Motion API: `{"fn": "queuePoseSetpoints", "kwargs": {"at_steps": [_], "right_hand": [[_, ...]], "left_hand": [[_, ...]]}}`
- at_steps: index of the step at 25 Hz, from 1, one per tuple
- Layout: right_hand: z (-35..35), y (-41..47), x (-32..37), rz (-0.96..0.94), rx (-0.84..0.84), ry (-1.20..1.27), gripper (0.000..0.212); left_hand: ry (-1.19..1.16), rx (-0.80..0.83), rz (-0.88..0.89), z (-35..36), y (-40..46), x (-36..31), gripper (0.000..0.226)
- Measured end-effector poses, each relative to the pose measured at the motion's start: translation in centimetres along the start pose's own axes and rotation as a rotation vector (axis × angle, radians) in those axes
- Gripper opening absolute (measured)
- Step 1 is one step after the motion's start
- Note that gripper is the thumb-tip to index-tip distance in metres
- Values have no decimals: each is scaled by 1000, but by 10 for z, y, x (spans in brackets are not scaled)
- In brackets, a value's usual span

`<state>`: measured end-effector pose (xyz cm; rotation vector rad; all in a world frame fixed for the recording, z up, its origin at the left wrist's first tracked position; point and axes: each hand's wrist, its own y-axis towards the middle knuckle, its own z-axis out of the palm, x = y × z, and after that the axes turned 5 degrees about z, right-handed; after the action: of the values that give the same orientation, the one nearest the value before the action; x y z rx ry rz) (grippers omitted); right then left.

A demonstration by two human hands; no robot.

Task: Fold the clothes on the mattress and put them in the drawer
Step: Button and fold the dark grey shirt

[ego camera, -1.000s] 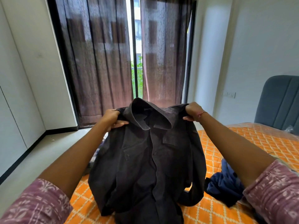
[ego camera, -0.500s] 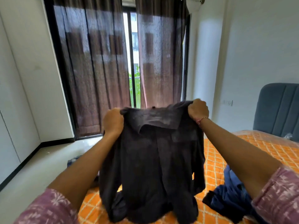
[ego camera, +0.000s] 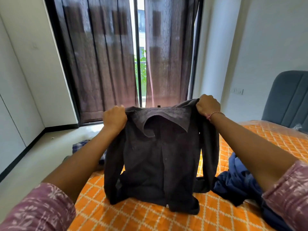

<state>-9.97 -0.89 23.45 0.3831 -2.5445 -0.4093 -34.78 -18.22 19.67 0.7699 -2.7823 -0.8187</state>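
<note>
Mattress (ego camera: 150, 219) in orange quilting, hem of dark grey shirt (ego camera: 160, 164) resting on it, crumpled blue garment (ego camera: 240, 182) just beside. Shirt held up by both shoulders: soft, light, limp by the look, sleeves dangling, best taken at shoulder seams. Left hand (ego camera: 115, 118) and right hand (ego camera: 207, 105) each fisted round a shoulder.

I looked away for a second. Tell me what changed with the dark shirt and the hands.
The dark shirt has been turned: its collar now flops toward the camera. The left hand regripped, its fingers now curled over the shoulder. The right hand kept its grip. The blue garment stayed on the mattress.
</note>
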Motion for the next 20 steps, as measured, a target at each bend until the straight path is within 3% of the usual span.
{"fn": "queuePoseSetpoints", "kwargs": {"at_steps": [2, 4, 6, 8, 11, 13, 15, 20], "right_hand": [[6, 4, 3, 80, 237, 173, 14], [22, 11, 3, 180, 453, 447, 20], [48, 25, 0, 202, 561, 540, 18], [84, 46, -5, 236, 608, 687, 32], [128, 95, -10, 318, 414, 528, 36], [146, 124, -14, 267, 280, 326, 38], [144, 151, -10, 239, 256, 309, 40], [78, 210, 21, 20, 80, 339, 56]], "left_hand": [[-142, 65, -134, 11, 1, -1, 22], [-575, 192, -291, 29, 6, -3, 25], [-1124, 288, -431, 58, 15, -3, 34], [-1351, 316, -506, 90, 27, -1, 37], [-1335, 326, -569, 146, 63, -4, 37], [-1160, 287, -522, 170, 95, -9, 30], [-975, 203, -381, 173, 138, -14, 26], [-820, -133, -105, 114, 235, -20, 45]]}}
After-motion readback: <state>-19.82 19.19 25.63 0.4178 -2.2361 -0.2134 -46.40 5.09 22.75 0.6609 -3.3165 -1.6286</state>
